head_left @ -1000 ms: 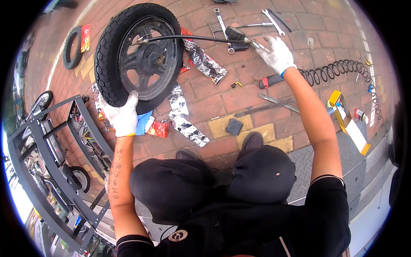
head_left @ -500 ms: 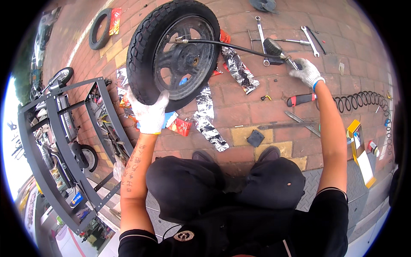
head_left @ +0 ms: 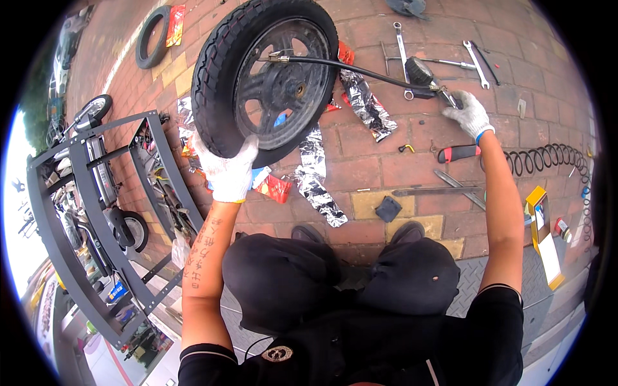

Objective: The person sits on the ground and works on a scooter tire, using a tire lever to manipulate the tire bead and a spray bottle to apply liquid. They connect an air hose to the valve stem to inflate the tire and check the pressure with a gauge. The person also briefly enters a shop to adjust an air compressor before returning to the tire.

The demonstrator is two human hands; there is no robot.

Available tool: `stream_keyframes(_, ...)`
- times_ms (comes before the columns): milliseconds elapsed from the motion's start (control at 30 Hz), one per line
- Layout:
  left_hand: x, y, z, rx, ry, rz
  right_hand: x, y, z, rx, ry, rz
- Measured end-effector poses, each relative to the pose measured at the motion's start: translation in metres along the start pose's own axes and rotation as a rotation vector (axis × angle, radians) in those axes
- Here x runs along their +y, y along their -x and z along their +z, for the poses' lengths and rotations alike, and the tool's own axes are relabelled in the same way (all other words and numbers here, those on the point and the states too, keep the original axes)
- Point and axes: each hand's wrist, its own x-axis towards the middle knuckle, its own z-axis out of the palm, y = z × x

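I hold the black scooter wheel with tyre [head_left: 214, 83] upright, my left hand [head_left: 228, 164] in a white glove gripping its lower rim. A black hose [head_left: 347, 67] runs from a metal chuck [head_left: 278, 58] at the wheel's valve to an inflator with a round gauge [head_left: 418, 72]. My right hand [head_left: 467, 112], also gloved, is closed on the inflator's handle. Beside that hand lie a long ring spanner [head_left: 400, 48] and a red-and-black handled tool [head_left: 454, 152]. Torn foil wrappers [head_left: 365, 103] lie right of the wheel and below it.
A dark metal frame [head_left: 87, 212] stands at the left near parked scooters [head_left: 96, 106]. A spare tyre [head_left: 151, 35] lies at the upper left. Spanners [head_left: 476, 64], flat bars [head_left: 425, 192], a coiled air hose [head_left: 537, 157] and a yellow box [head_left: 537, 212] lie on the brick paving at the right.
The whole scene has shifted rightward in the picture as my view turned. The wheel stays in my left hand; my right hand's fingers have curled further round the inflator handle.
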Motion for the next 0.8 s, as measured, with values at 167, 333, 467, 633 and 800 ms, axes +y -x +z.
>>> stream_keyframes(167, -0.001, -0.002, -0.001, -0.02, 0.005, -0.016, 0.004, 0.001, 0.004, 0.03, -0.028, 0.004)
stream_keyframes(333, -0.01, -0.002, -0.003, -0.029, 0.009, -0.004, 0.001, -0.001, 0.002, 0.002, -0.011, 0.028)
stream_keyframes(467, -0.004, -0.002, -0.004, -0.036, -0.068, 0.028, 0.0, 0.0, 0.0, 0.004, -0.014, 0.007)
stream_keyframes(633, 0.005, -0.003, -0.004, -0.057, -0.062, 0.01, 0.001, 0.002, 0.0, 0.004, -0.025, 0.012)
stream_keyframes(800, 0.002, -0.005, -0.003, -0.054, -0.072, 0.067, 0.003, 0.002, 0.002, 0.039, -0.034, 0.006)
